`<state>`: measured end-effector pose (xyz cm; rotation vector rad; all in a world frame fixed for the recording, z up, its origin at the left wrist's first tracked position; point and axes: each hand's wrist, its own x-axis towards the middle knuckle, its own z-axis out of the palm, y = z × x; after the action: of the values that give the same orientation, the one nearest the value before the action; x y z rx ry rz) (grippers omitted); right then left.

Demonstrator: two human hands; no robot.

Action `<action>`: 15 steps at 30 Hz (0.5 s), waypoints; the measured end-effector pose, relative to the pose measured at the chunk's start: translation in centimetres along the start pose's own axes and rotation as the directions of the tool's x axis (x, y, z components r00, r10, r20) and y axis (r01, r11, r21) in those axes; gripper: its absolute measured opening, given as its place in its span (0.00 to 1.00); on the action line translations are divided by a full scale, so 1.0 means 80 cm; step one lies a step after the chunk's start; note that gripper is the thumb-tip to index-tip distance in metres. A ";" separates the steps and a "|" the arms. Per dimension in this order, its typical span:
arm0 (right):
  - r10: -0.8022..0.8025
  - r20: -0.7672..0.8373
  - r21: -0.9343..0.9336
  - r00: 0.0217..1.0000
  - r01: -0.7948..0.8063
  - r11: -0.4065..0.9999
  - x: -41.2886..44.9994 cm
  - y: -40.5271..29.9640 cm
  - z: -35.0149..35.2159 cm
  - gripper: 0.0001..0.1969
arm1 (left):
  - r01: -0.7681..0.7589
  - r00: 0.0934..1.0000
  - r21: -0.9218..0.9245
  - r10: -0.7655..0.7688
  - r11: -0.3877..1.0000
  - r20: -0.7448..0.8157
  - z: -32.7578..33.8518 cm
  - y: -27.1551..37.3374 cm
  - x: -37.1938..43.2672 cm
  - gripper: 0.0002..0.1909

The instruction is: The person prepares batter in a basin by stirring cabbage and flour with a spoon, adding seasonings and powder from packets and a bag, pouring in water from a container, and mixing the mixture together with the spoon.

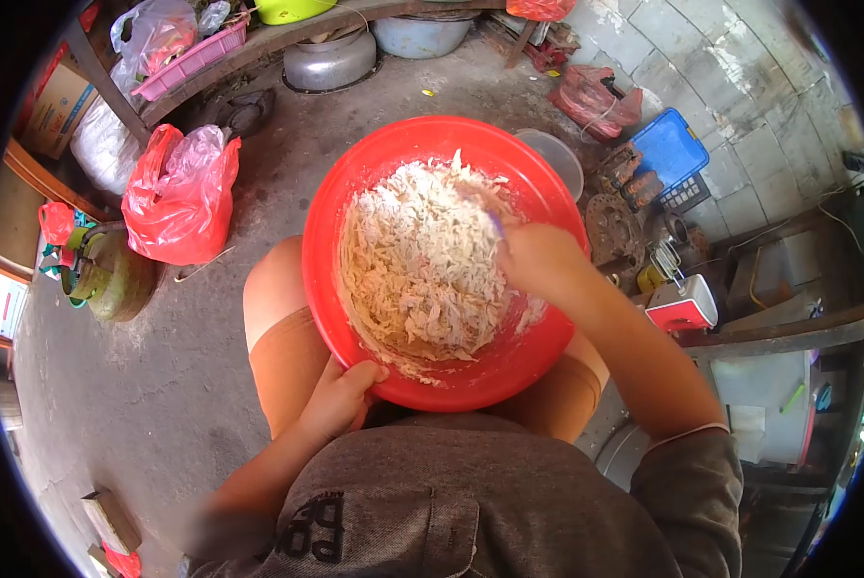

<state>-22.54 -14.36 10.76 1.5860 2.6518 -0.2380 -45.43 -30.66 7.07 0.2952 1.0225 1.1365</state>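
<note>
A large red plastic basin (442, 134) rests on my lap, tilted slightly. In it lies a heap of shredded, flour-coated food (432, 267), pale at the top and yellower and wetter at the lower left. My left hand (348, 394) grips the near left rim, thumb over the edge. Over the right part of the heap is my right hand (540, 260), its fingers curled and blurred. A bit of something purple (495, 224) shows at its fingers, seemingly a thin utensil; the rest of it is hidden.
A red plastic bag (182, 202) and a green gas cylinder (117, 274) stand on the floor at left. Behind the basin are a metal pot (330, 61) and a clear tub (554, 162). A blue basket (667, 152) and a red-and-white hand mixer (685, 303) are at right.
</note>
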 end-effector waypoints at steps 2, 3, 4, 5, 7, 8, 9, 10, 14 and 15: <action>-0.012 0.080 0.045 0.997 0.008 0.999 -0.007 -0.017 0.002 0.11 | 0.002 1.000 0.000 -0.002 1.000 0.000 0.001 0.000 0.000 0.29; -0.044 0.124 0.033 0.991 0.040 0.999 -0.021 -0.030 -0.002 0.12 | -0.028 0.999 -0.007 0.028 1.000 -0.015 -0.001 -0.001 -0.001 0.29; -0.072 0.172 0.027 0.983 0.069 0.997 -0.037 -0.040 -0.003 0.13 | -0.053 0.998 -0.010 0.052 0.999 -0.032 -0.002 -0.002 -0.002 0.29; -0.074 0.172 0.026 0.982 0.070 0.997 -0.050 -0.047 -0.002 0.13 | -0.053 0.998 -0.012 0.053 0.999 -0.033 -0.001 -0.001 -0.001 0.29; -0.102 0.183 0.066 0.978 0.091 0.994 -0.076 -0.060 0.000 0.13 | -0.039 0.999 -0.050 0.038 0.998 -0.021 0.001 0.002 0.000 0.29; -0.100 0.184 0.068 0.978 0.089 0.994 -0.083 -0.061 -0.006 0.13 | -0.036 0.999 -0.048 0.035 0.998 -0.021 0.002 0.003 -0.001 0.29; -0.089 0.239 0.030 0.967 0.085 0.996 -0.091 -0.059 -0.017 0.12 | -0.017 0.999 -0.007 0.016 1.000 -0.047 0.003 0.003 -0.003 0.30; -0.073 0.295 -0.007 0.953 0.078 0.997 -0.099 -0.057 -0.031 0.12 | 0.008 0.997 0.035 -0.005 0.999 -0.072 0.003 0.003 -0.004 0.31; -0.064 0.290 -0.067 0.955 0.087 0.994 -0.081 -0.033 -0.091 0.12 | -0.036 0.999 -0.013 0.035 0.999 -0.040 -0.004 -0.005 -0.004 0.29; -0.053 0.160 -0.034 0.986 0.059 0.998 -0.073 -0.021 -0.089 0.12 | -0.054 0.998 -0.018 0.053 0.998 -0.043 -0.005 -0.006 -0.003 0.29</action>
<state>-20.96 -19.19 18.65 1.4181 2.5655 -0.3007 -45.46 -31.23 6.66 0.2857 1.0459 1.2041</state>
